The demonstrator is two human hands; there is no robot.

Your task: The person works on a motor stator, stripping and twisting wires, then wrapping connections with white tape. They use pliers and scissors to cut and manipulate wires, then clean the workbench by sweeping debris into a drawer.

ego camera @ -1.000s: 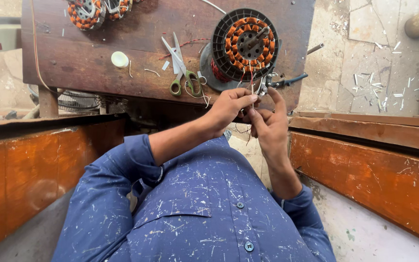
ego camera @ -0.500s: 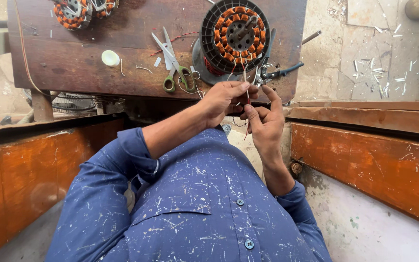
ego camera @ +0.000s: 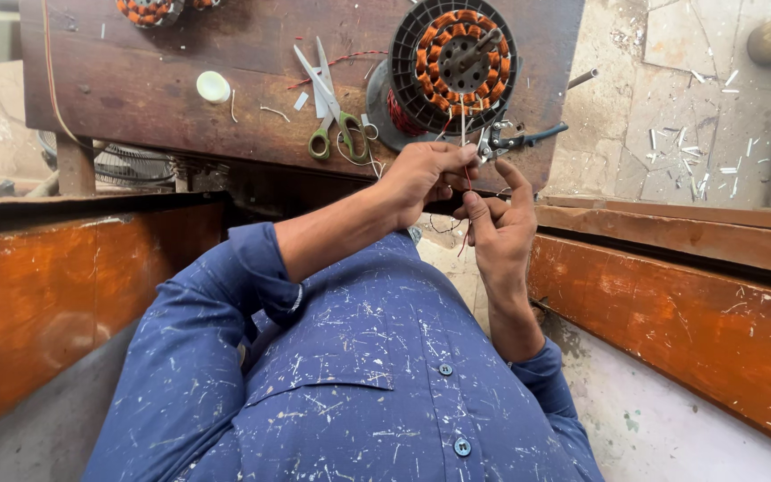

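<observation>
Copper-orange coils ring the black fan stator [ego camera: 460,64] at the upper middle of the frame, where it rests on the dark wooden bench [ego camera: 136,98]. Thin wire leads [ego camera: 462,134] drop from its lower edge straight into your hands, which meet just below the bench's front edge. Your left hand [ego camera: 421,174] comes in from the left with its fingers curled, pinching the leads between thumb and fingertips. Your right hand [ego camera: 497,228] sits touching it on the right, index finger raised, thumb and other fingers pressed together on the same strands; a red wire [ego camera: 464,239] trails down below your right thumb. So the stator lies above and just beyond both grips, joined to them only by the leads. Dark-handled pliers [ego camera: 515,141] lie just right of the leads, beside the stator. Green-handled scissors [ego camera: 330,103] lie left of the stator, and a small white cap [ego camera: 213,87] sits farther left on the bench.
</observation>
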